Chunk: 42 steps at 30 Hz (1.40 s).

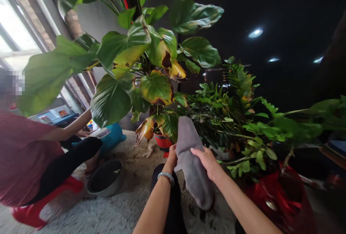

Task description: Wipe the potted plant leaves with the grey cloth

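A grey, sock-shaped piece of cloth (195, 176) is held up in front of my knees, its narrower end pointing up and away. My right hand (208, 162) is closed on its right edge, the thumb lying on top and the other fingers hidden beneath. At its left edge, my left hand (172, 156) is closed with the fingers partly behind the cloth. A pale bangle (166, 177) circles my left wrist. Just beyond the cloth stands a red pot (163, 141) with a large leafy plant (156, 86), some leaves yellow and brown.
To the left, a person in a dark pink shirt (27, 151) sits on a red stool (44, 203), one arm stretched out near a blue bag (115, 138). A grey basin (105, 180) stands on the floor. Green bushy plants (248, 129) and red wrapping (278, 198) fill my right.
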Tool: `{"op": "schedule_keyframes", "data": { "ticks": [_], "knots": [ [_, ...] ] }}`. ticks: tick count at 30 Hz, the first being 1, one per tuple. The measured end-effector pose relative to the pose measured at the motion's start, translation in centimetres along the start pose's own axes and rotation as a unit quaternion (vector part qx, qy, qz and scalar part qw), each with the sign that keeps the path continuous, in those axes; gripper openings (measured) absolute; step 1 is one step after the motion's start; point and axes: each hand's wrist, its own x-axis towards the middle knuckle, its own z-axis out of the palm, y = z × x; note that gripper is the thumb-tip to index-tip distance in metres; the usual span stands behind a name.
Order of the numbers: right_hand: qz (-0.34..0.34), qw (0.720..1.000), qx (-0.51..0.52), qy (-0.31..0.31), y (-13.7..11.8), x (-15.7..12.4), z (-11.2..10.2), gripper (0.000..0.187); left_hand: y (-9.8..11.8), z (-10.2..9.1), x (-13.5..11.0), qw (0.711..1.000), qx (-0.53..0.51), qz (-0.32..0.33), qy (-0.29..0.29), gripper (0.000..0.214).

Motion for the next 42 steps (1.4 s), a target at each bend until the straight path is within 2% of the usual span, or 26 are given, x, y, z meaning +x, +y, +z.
{"op": "schedule_keyframes", "data": {
  "ticks": [2, 4, 6, 8, 9, 11, 13, 15, 17, 19, 21, 23, 26, 32, 36, 39, 42],
  "knots": [
    [0.036, 0.999, -0.022, 0.027, 2.7, -1.2, -1.0, 0.026, 0.2, 0.2, 0.5, 1.0, 0.003, 0.01, -0.001, 0.026],
    [0.066, 0.995, -0.05, 0.047, 4.9, -3.5, -2.1, 0.031, 0.3, 0.1, 0.9, 1.0, 0.004, 0.008, -0.003, 0.027],
    [0.064, 0.995, -0.064, 0.038, 5.4, -5.9, -3.2, 0.036, 0.4, -0.2, 1.2, 1.0, 0.005, 0.004, -0.003, 0.028],
    [0.035, 0.998, -0.047, 0.018, 3.9, -7.3, -4.3, 0.04, 0.4, -0.5, 1.2, 1.0, 0.007, 0.003, -0.004, 0.031],
    [0.015, 0.999, -0.029, 0.028, 2.6, -7.3, -4.9, 0.04, 0.4, -0.6, 1.1, 1.0, 0.01, 0.003, -0.006, 0.032],
    [-0.028, 0.995, 0.021, 0.097, -0.2, -6.2, -6.1, 0.04, 0.4, -0.6, 0.8, 1.0, 0.014, 0.007, -0.011, 0.033],
    [-0.065, 0.976, 0.089, 0.19, -2.2, -4.1, -6.9, 0.035, 0.3, -0.3, 0.3, 1.0, 0.014, 0.012, -0.014, 0.034],
    [-0.042, 0.964, 0.15, 0.216, -2.4, -2.3, -6.8, 0.025, 0.2, 0.1, -0.4, 1.0, 0.007, 0.011, -0.012, 0.033],
    [0.023, 0.97, 0.166, 0.174, -0.8, -1.7, -6.0, 0.017, -0.1, 0.6, -1.3, 1.0, 0.0, -0.003, -0.017, 0.03],
    [0.077, 0.983, 0.127, 0.105, 1.6, -2.8, -4.8, 0.017, -0.3, 1.0, -2.3, 0.999, 0.005, -0.023, -0.036, 0.033],
    [0.094, 0.991, 0.072, 0.063, 3.8, -5.0, -3.9, 0.02, -0.6, 1.2, -3.3, 0.997, 0.016, -0.044, -0.059, 0.037],
    [0.083, 0.995, 0.035, 0.054, 4.8, -7.0, -3.8, 0.023, -0.9, 1.3, -4.3, 0.995, 0.02, -0.063, -0.071, 0.037],
    [0.034, 0.997, 0.03, 0.069, 4.0, -8.3, -4.7, 0.031, -1.3, 1.8, -5.5, 0.994, 0.003, -0.079, -0.069, 0.034],
    [-0.051, 0.989, 0.086, 0.108, 0.8, -7.3, -7.0, 0.04, -0.8, 2.6, -7.6, 0.992, 0.003, -0.094, -0.085, 0.039],
    [-0.112, 0.98, 0.113, 0.122, -1.0, -6.7, -7.5, 0.041, 0.5, 2.6, -8.3, 0.994, -0.038, -0.091, -0.048, 0.03],
    [-0.18, 0.964, 0.117, 0.158, -2.6, -4.8, -7.7, 0.04, 0.9, 2.6, -8.4, 0.992, -0.054, -0.11, -0.016, 0.022],
    [-0.134, 0.967, 0.124, 0.177, -2.3, -2.5, -7.0, 0.038, 0.9, 3.1, -8.3, 0.992, -0.057, -0.11, -0.004, 0.024]
  ]
}}
